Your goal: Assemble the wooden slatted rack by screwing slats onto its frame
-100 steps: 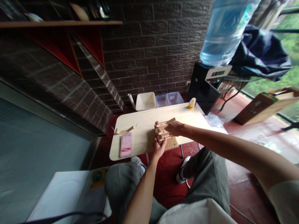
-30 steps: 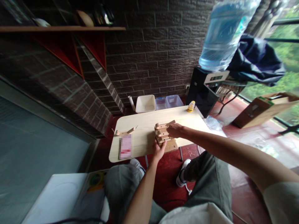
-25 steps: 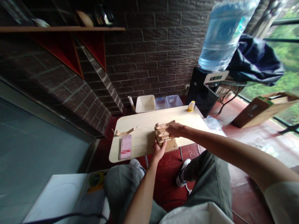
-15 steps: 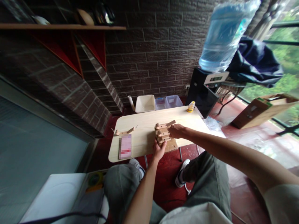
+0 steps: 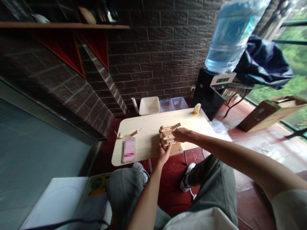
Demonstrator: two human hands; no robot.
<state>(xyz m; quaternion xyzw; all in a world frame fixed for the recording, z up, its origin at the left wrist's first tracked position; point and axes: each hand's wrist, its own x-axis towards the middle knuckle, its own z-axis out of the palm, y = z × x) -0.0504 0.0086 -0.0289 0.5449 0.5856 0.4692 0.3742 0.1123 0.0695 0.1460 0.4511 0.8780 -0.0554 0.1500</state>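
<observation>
The wooden assembly sits on the table, right of its middle and close to the near edge. Its light strips lie roughly side by side, with small dark holes and rounded blocks at the left ends; one strip at the far right angles upward. A brown board shows on its near side, reaching the table's edge.

The left hand has its fingers clamped on the near left corner of the assembly, thumb on top. The right hand reaches in from the right with its fingers curled at the strips; whether they are closed on something cannot be told.

Toward the table's left end lies a separate wooden piece, and just nearer than it a pink, pixelated item. A yellow-based bottle stands at the far right corner. Beyond the table's far edge are a cream bin and clear bins, with a black water dispenser to their right.
</observation>
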